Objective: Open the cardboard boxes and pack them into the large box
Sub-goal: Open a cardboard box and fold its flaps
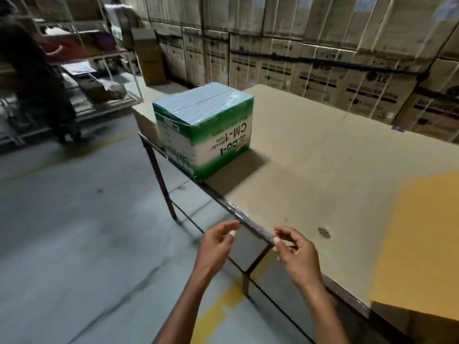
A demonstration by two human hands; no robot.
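A: As far as can be judged, nothing is opened yet: beyond both hands, the table (pixel 310 155) carries a green-and-white box (pixel 206 130), top flaps taped closed.

B: Contents?

A: Cannot be told. A plain carton (pixel 145 124) is partly hidden behind it; no large box is identified.

B: Hands?

A: Left hand (pixel 218 242) and right hand (pixel 294 249) are loosely curled, nothing held, at the near table edge.

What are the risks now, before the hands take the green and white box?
The green and white box stands at the table's left edge, so a push could tip it off. Both hands, left and right, are empty and apart from it. Its print is upside down, so it may be inverted.
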